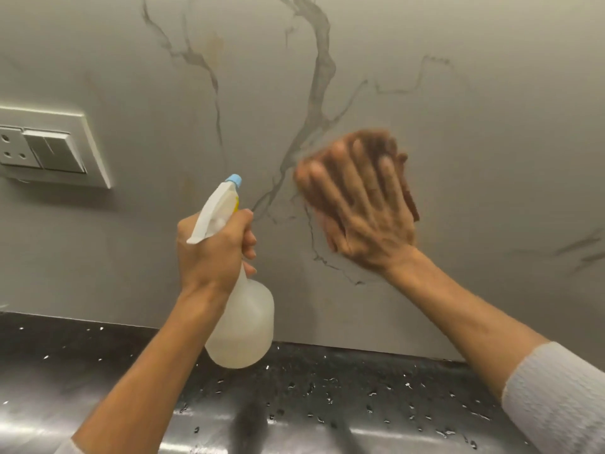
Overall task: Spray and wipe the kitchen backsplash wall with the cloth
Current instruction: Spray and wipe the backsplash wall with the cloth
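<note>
Grey-veined pale marble backsplash wall (pixel 458 126) fills the view, meeting one dark speckled stone counter (pixel 98 348) below both hands, with water droplets scattered on it. One left hand (pixel 212 253) is wrapped around the neck of one translucent white plastic spray bottle (pixel 244 326), blue nozzle tip pointing up at the wall. One right hand (pixel 363 208), fingers spread flat, presses one brown cloth (pixel 409 194) against the wall, just right of the bottle; hand and cloth are motion-blurred. One white wall plate with one socket and two rocker switches (pixel 49 149) sits well left of the left hand. White ribbed sleeve (pixel 556 398) covers the right forearm.
</note>
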